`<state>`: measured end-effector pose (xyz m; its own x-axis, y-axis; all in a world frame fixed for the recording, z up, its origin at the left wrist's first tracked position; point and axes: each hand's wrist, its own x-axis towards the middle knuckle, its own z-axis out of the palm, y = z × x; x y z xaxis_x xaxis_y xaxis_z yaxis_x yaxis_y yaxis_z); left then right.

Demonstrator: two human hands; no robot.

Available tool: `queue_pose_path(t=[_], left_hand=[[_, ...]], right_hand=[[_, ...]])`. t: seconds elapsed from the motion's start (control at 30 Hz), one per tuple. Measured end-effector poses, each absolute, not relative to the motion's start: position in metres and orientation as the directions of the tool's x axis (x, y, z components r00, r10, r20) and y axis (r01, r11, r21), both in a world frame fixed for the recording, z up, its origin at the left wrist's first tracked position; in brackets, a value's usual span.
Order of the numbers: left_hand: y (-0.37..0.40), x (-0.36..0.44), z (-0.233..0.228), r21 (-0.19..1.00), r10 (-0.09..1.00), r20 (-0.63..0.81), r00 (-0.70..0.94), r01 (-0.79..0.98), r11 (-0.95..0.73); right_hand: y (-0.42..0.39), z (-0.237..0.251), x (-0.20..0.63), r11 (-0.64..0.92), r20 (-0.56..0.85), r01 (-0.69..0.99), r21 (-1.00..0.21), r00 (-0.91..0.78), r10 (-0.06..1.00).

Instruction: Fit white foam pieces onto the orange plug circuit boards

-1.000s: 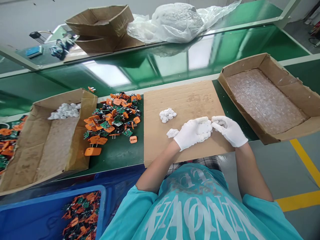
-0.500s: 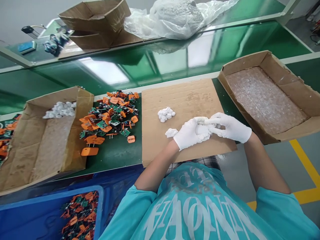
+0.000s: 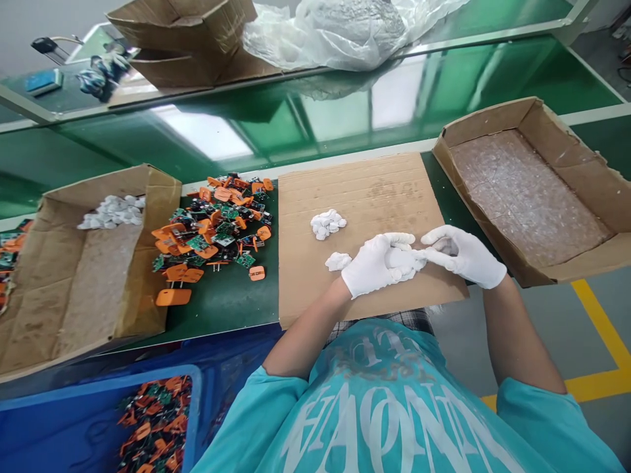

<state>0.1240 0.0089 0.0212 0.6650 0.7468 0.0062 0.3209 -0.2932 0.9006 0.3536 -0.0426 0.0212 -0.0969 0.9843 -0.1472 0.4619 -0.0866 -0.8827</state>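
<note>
From the middle of the sheet (image 3: 374,187), which lies on the worktop (image 3: 234,302), a cluster (image 3: 328,225) of pieces sits on it at 10 o'clock, a clump (image 3: 338,261) at 8 and a pile (image 3: 404,259) at 4. The left hand (image 3: 367,266) is on the pile's 9 o'clock side, the right hand (image 3: 466,258) on its 3. On the worktop, plugs (image 3: 217,226) lie at 9; beyond them a box (image 3: 150,263) contains pieces (image 3: 112,212). A carton (image 3: 527,190) stands between 2 and 3. Off the worktop, a tub (image 3: 64,427) of plugs sits at 8, a bag (image 3: 350,33) at 12.

Turquoise short-sleeved T-shirt (image 3: 401,384), white lettering (image 3: 363,424), checked garment (image 3: 417,320), white-gloved left hand (image 3: 372,266), white-gloved right hand (image 3: 466,257)
</note>
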Motion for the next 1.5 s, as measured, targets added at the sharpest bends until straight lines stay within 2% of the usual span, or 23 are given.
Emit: queue_pose_path(t=[0.07, 0.13, 0.47, 0.7, 0.87, 0.97, 1.07, 1.17, 1.23, 1.33, 1.43, 1.5], left_hand=[[0.008, 0.123, 0.018, 0.903, 0.735, 0.019, 0.678, 0.305, -0.304], [0.008, 0.122, 0.014, 0.890, 0.725, 0.031, 0.688, 0.311, -0.333], [0.009, 0.122, 0.013, 0.861, 0.736, 0.030, 0.676, 0.356, -0.362], [0.010, 0.125, 0.015, 0.869, 0.729, 0.040, 0.683, 0.337, -0.363], [0.008, 0.126, 0.020, 0.862, 0.751, 0.007, 0.660, 0.377, -0.339], [0.009, 0.123, 0.020, 0.841, 0.743, -0.001, 0.669, 0.403, -0.361], [0.009, 0.123, 0.023, 0.779, 0.719, 0.008, 0.695, 0.447, -0.440], [0.005, 0.136, 0.030, 0.637, 0.672, 0.084, 0.736, 0.479, -0.604], [0.002, 0.151, 0.034, 0.510, 0.629, 0.113, 0.769, 0.499, -0.701], [0.000, 0.173, 0.037, 0.339, 0.591, 0.017, 0.806, 0.552, -0.762], [0.001, 0.183, 0.037, 0.297, 0.594, -0.035, 0.804, 0.576, -0.762], [0.002, 0.183, 0.036, 0.316, 0.617, -0.028, 0.787, 0.592, -0.741]], right_hand=[[-0.046, 0.023, 0.345, -0.142, -0.198, 0.536, -0.832, -0.047, 0.979], [-0.049, 0.024, 0.339, -0.126, -0.181, 0.569, -0.812, -0.042, 0.983], [-0.054, 0.020, 0.355, -0.136, -0.190, 0.400, -0.907, -0.098, 0.977], [-0.056, 0.023, 0.346, -0.105, -0.170, 0.577, -0.810, -0.060, 0.984], [-0.060, 0.018, 0.355, -0.109, -0.142, 0.548, -0.829, -0.017, 0.990], [-0.065, 0.018, 0.362, -0.160, -0.167, 0.471, -0.867, 0.027, 0.986], [-0.069, 0.021, 0.363, -0.226, -0.218, 0.308, -0.924, 0.061, 0.974], [-0.070, 0.023, 0.359, -0.256, -0.250, 0.157, -0.954, 0.060, 0.966], [-0.070, 0.024, 0.357, -0.247, -0.244, 0.131, -0.960, 0.042, 0.969], [-0.071, 0.023, 0.359, -0.251, -0.239, 0.148, -0.957, 0.094, 0.966], [-0.073, 0.022, 0.365, -0.245, -0.225, 0.059, -0.968, 0.238, 0.945], [-0.076, 0.020, 0.368, -0.163, -0.166, -0.038, -0.986, 0.316, 0.934]])
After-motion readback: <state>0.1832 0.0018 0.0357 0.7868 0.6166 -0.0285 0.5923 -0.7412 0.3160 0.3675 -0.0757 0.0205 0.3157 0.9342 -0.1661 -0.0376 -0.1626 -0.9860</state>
